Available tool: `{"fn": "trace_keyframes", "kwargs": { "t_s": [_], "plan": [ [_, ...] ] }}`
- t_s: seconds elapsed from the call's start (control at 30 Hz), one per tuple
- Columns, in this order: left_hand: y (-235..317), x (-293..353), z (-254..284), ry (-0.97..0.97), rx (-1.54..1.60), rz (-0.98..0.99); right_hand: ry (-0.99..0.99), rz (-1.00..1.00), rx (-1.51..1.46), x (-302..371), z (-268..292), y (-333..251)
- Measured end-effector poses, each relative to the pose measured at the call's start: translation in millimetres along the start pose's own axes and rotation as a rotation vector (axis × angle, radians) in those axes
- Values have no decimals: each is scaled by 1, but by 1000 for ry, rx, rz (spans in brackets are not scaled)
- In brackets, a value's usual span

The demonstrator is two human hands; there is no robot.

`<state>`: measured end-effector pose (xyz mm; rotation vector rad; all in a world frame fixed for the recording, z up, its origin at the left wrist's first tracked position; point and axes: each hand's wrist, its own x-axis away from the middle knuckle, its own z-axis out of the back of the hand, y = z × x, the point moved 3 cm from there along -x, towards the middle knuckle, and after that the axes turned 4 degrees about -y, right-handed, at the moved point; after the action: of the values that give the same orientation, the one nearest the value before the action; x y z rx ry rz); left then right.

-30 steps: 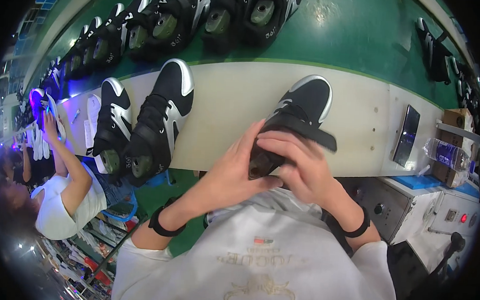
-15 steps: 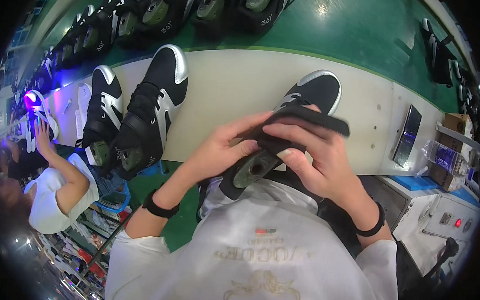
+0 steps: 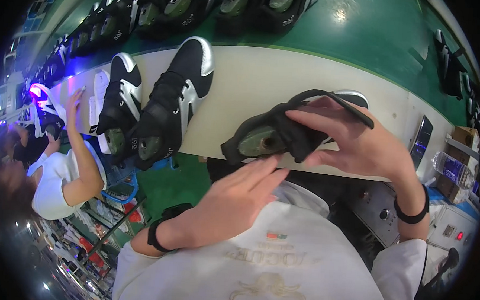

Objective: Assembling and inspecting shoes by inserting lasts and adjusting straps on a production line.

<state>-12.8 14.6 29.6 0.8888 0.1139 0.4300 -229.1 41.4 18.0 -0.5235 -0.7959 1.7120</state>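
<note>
A black sports shoe (image 3: pixel 276 123) with a silver toe lies at the table's near edge. In its opening sits a green shoe last (image 3: pixel 259 142) with a round hole in its top. My right hand (image 3: pixel 368 143) is over the front of the shoe, thumb on the near side and fingers around the tongue and upper. The toe is mostly hidden behind this hand. My left hand (image 3: pixel 229 206) lies with fingers stretched out against the near side of the collar. Left of it, two similar black and silver shoes (image 3: pixel 176 95) (image 3: pixel 124 100) stand on lasts.
The pale table (image 3: pixel 244 69) runs across in front of me. A green conveyor (image 3: pixel 343 36) beyond carries a row of shoes (image 3: pixel 177 5). At the right are a phone (image 3: pixel 422 135), a plastic bottle (image 3: pixel 451 166) and a control box (image 3: pixel 453 229). A co-worker (image 3: pixel 68 173) sits at the left.
The shoe has tilted and turned, its heel now pointing left. My left hand has let go of the tongue and dropped to the shoe's near side. My right hand has moved right.
</note>
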Motion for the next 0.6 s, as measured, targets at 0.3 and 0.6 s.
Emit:
{"fn": "trace_keyframes", "kwargs": {
  "t_s": [0.3,0.6],
  "plan": [
    [-37,1,-14,-132,182,-117,-40,-8,103,-22,-8,2],
    [-29,-26,24,165,34,-145,19,-21,236,-16,-26,-5]
  ]
}}
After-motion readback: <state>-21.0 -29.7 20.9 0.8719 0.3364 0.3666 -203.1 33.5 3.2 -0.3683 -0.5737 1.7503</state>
